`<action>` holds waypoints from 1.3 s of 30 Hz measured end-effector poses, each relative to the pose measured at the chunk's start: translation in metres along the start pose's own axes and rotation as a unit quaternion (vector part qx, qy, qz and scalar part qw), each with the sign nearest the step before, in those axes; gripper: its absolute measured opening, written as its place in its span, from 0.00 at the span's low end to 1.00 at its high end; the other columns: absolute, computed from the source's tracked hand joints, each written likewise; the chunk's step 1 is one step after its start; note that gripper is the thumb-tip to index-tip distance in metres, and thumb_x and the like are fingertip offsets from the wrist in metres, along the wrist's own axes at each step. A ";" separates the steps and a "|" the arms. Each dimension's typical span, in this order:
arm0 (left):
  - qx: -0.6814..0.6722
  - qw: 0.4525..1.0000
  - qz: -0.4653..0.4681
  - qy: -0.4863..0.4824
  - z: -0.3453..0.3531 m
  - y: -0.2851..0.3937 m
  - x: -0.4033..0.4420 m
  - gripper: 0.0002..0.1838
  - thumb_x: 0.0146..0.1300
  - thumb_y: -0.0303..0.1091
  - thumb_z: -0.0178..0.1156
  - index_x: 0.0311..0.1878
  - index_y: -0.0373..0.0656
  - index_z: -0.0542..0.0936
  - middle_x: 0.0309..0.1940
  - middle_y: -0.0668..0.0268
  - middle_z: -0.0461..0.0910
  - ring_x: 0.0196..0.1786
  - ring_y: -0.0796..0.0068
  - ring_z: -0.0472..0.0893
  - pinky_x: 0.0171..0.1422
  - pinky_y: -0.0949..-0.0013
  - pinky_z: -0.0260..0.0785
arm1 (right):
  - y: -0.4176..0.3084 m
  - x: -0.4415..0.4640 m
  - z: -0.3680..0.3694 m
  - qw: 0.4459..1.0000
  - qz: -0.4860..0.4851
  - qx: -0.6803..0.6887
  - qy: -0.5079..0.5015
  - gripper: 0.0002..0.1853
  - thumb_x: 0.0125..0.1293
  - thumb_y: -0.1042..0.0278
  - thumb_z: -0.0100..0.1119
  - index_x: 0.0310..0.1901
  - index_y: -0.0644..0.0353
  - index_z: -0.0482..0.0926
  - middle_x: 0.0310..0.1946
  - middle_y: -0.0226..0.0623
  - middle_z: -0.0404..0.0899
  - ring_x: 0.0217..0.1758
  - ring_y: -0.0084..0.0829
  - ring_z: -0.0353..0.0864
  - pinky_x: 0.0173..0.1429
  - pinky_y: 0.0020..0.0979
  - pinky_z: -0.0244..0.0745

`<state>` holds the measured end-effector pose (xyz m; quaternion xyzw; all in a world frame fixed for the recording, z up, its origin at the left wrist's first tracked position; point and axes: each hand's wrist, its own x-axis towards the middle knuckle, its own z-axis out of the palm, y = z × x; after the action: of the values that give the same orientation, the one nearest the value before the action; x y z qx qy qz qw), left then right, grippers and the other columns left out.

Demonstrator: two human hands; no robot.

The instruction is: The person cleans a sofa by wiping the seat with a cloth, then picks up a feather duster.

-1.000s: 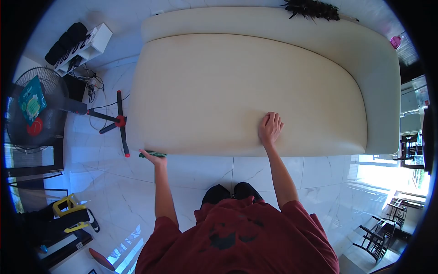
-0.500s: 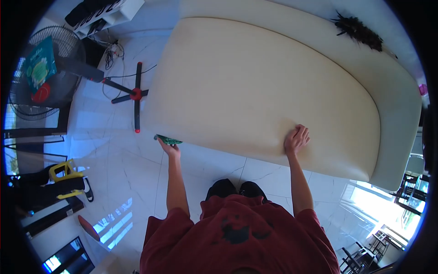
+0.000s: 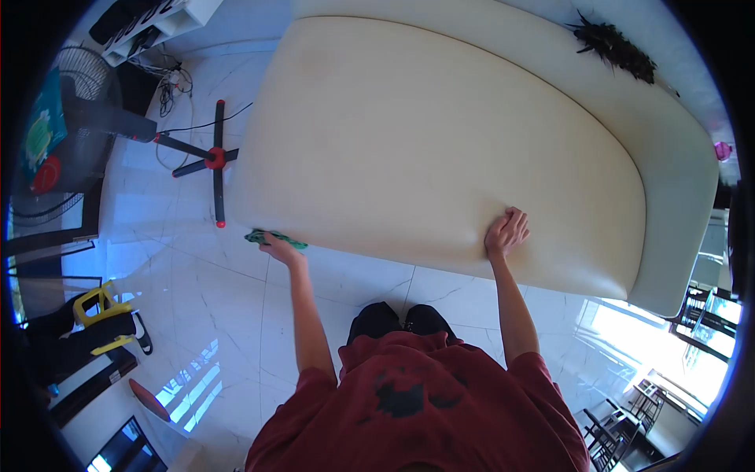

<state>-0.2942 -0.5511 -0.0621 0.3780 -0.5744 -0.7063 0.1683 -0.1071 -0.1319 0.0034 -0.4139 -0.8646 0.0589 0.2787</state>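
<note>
At the front left corner of a cream sofa seat [image 3: 425, 141], my left hand [image 3: 281, 248] is closed on a crumpled green cloth [image 3: 256, 235]. The cloth lies against the seat's lower front edge and shows on both sides of the fingers. My right hand [image 3: 507, 232] rests on the seat farther right, near the front edge. Its fingers are bent and drawn together, with nothing visible in them. The seat dips slightly under it.
A standing fan's crossed base [image 3: 215, 159] stands on the tiled floor left of the sofa, with cables behind it. A dark feather duster [image 3: 613, 49] lies on the backrest. A yellow-framed object [image 3: 96, 305] is at the far left.
The view has shifted, so the sofa and fan appear farther left. My left hand has turned over the green cloth at the corner. My right hand stays on the seat.
</note>
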 end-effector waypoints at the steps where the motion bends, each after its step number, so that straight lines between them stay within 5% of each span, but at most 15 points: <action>1: 0.051 0.999 0.017 -0.002 0.008 0.005 -0.039 0.23 0.69 0.47 0.51 0.54 0.36 0.63 0.52 0.53 0.68 0.52 0.58 0.73 0.53 0.53 0.69 | 0.000 0.000 0.000 1.000 0.004 -0.007 0.002 0.08 0.58 0.70 0.46 0.39 0.54 0.73 0.37 0.34 0.73 0.43 0.38 0.72 0.49 0.39 0.59; 3: 0.181 0.972 0.139 -0.059 0.012 -0.010 -0.112 0.18 0.69 0.44 0.53 0.48 0.37 0.66 0.46 0.54 0.68 0.49 0.57 0.70 0.53 0.53 0.63 | 0.001 0.000 0.000 1.000 -0.013 -0.003 0.009 0.09 0.57 0.70 0.46 0.39 0.54 0.73 0.37 0.34 0.73 0.44 0.38 0.72 0.50 0.39 0.59; 6: 0.379 0.791 0.427 -0.221 0.022 -0.023 -0.197 0.12 0.68 0.42 0.54 0.40 0.43 0.70 0.38 0.54 0.68 0.46 0.51 0.67 0.51 0.50 0.56 | 0.001 0.000 0.002 1.000 -0.008 -0.002 0.010 0.09 0.56 0.70 0.46 0.38 0.54 0.73 0.37 0.34 0.73 0.44 0.37 0.72 0.50 0.39 0.59; 9: 0.413 0.608 0.502 -0.456 0.057 -0.010 -0.244 0.09 0.67 0.41 0.55 0.38 0.45 0.73 0.37 0.58 0.70 0.45 0.56 0.70 0.46 0.54 0.60 | 0.000 0.000 0.000 1.000 -0.008 0.011 0.009 0.09 0.57 0.70 0.47 0.39 0.54 0.74 0.37 0.34 0.73 0.44 0.37 0.72 0.51 0.39 0.59; 15: 0.277 0.409 0.635 -0.594 0.112 0.004 -0.230 0.07 0.62 0.38 0.56 0.34 0.46 0.75 0.36 0.61 0.72 0.42 0.60 0.73 0.41 0.54 0.63 | 0.000 0.001 -0.005 0.998 -0.011 0.054 0.010 0.07 0.60 0.70 0.49 0.39 0.55 0.75 0.36 0.34 0.74 0.44 0.38 0.72 0.50 0.40 0.60; 17: 0.372 0.483 0.565 -0.556 0.120 0.016 -0.167 0.09 0.62 0.40 0.56 0.32 0.47 0.76 0.33 0.59 0.74 0.38 0.55 0.74 0.38 0.51 0.62 | 0.000 0.000 -0.003 0.997 -0.003 0.072 0.000 0.07 0.60 0.70 0.49 0.38 0.55 0.75 0.36 0.34 0.74 0.44 0.37 0.72 0.50 0.40 0.60; 19: 0.495 0.548 0.591 -0.325 0.114 0.041 -0.107 0.11 0.67 0.44 0.52 0.36 0.48 0.75 0.36 0.59 0.72 0.40 0.54 0.73 0.39 0.49 0.60 | -0.004 -0.002 -0.004 0.997 0.008 0.071 0.014 0.07 0.59 0.70 0.49 0.38 0.55 0.75 0.36 0.34 0.75 0.44 0.37 0.72 0.50 0.40 0.60; 21: 0.493 0.606 0.568 -0.259 0.107 0.056 -0.080 0.09 0.66 0.45 0.54 0.38 0.52 0.75 0.37 0.61 0.72 0.43 0.55 0.72 0.41 0.49 0.60 | -0.006 -0.002 -0.002 0.996 0.003 0.083 0.018 0.07 0.59 0.71 0.49 0.38 0.54 0.75 0.36 0.33 0.75 0.43 0.37 0.73 0.50 0.39 0.61; 28: 0.431 0.481 0.607 -0.464 0.089 -0.009 -0.228 0.08 0.64 0.43 0.56 0.39 0.51 0.75 0.39 0.60 0.70 0.44 0.55 0.71 0.41 0.50 0.58 | -0.008 0.002 -0.023 0.958 0.064 0.268 -0.076 0.06 0.57 0.71 0.55 0.37 0.56 0.77 0.36 0.36 0.75 0.43 0.39 0.73 0.50 0.40 0.62; 30: 0.370 0.477 0.553 -0.574 0.071 -0.040 -0.284 0.12 0.63 0.37 0.56 0.48 0.45 0.75 0.48 0.55 0.71 0.48 0.51 0.70 0.48 0.49 0.60 | -0.028 -0.004 -0.046 0.937 -0.017 0.348 -0.013 0.06 0.57 0.72 0.55 0.37 0.56 0.76 0.37 0.40 0.75 0.45 0.43 0.72 0.52 0.41 0.63; 31: 0.308 0.483 0.544 -0.613 0.058 -0.064 -0.299 0.14 0.63 0.34 0.55 0.51 0.44 0.75 0.52 0.52 0.70 0.50 0.49 0.70 0.52 0.47 0.60 | -0.038 -0.011 -0.065 0.899 -0.084 0.422 -0.087 0.06 0.57 0.72 0.54 0.37 0.57 0.76 0.38 0.41 0.74 0.46 0.46 0.71 0.54 0.42 0.64; 34: 0.219 0.555 0.246 -0.764 0.029 -0.040 -0.335 0.26 0.57 0.21 0.54 0.62 0.38 0.71 0.62 0.49 0.66 0.65 0.48 0.65 0.71 0.56 0.55 | -0.035 -0.037 -0.070 0.864 -0.139 0.435 -0.210 0.12 0.62 0.63 0.53 0.44 0.58 0.77 0.49 0.43 0.73 0.56 0.47 0.69 0.62 0.44 0.63; 36: 0.338 0.432 0.332 -0.768 0.022 -0.037 -0.296 0.23 0.56 0.18 0.54 0.57 0.38 0.77 0.62 0.50 0.68 0.67 0.51 0.65 0.70 0.57 0.58 | -0.007 -0.050 -0.050 0.850 -0.112 0.468 -0.214 0.14 0.64 0.61 0.53 0.47 0.58 0.76 0.54 0.44 0.73 0.60 0.47 0.68 0.66 0.45 0.61; 38: 0.277 0.415 0.455 -0.738 0.012 -0.019 -0.278 0.17 0.55 0.15 0.51 0.44 0.39 0.83 0.53 0.53 0.75 0.62 0.51 0.70 0.65 0.57 0.64 | 0.009 -0.052 -0.045 0.878 -0.337 0.298 -0.165 0.20 0.65 0.57 0.53 0.54 0.58 0.73 0.62 0.43 0.68 0.68 0.47 0.63 0.74 0.47 0.53; 39: 0.272 0.443 0.467 -0.715 0.011 -0.005 -0.270 0.15 0.55 0.15 0.50 0.40 0.39 0.83 0.47 0.55 0.77 0.58 0.53 0.73 0.62 0.58 0.66 | 0.008 -0.052 -0.049 0.879 -0.335 0.303 -0.154 0.20 0.65 0.57 0.53 0.54 0.58 0.73 0.62 0.43 0.68 0.68 0.47 0.63 0.74 0.47 0.53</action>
<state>-0.1235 -0.3609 0.0261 -0.5600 -0.7436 -0.3486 -0.1092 -0.0494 -0.1715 0.0194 0.0197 -0.9236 0.2836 0.2572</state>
